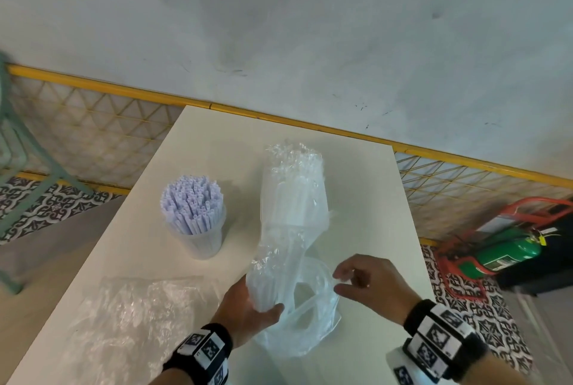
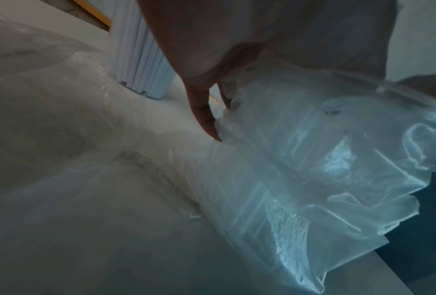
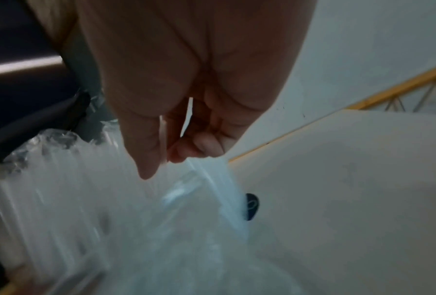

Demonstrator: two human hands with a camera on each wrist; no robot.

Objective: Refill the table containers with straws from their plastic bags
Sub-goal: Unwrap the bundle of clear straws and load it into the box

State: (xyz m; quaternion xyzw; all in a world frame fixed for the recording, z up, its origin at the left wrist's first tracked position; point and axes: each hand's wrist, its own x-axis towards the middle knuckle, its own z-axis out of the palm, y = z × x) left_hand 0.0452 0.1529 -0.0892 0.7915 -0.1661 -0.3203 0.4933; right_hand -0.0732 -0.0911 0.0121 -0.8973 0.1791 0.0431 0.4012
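A clear container (image 1: 198,229) packed with pale lilac straws (image 1: 191,200) stands on the white table (image 1: 366,186); its ribbed wall of straws (image 2: 142,59) shows in the left wrist view. To its right lies a clear plastic bag (image 1: 294,198) holding translucent straws. My left hand (image 1: 248,307) grips a bundle of those straws (image 1: 263,285) through the plastic near the bag's mouth (image 2: 300,159). My right hand (image 1: 362,279) pinches the bag's open edge (image 3: 212,179) between thumb and fingers and holds it up.
An empty crumpled clear bag (image 1: 130,316) lies at the table's near left. A teal chair frame (image 1: 18,143) stands left of the table. A green fire extinguisher (image 1: 508,253) in a red stand sits on the floor to the right. A yellow railing (image 1: 279,115) runs behind.
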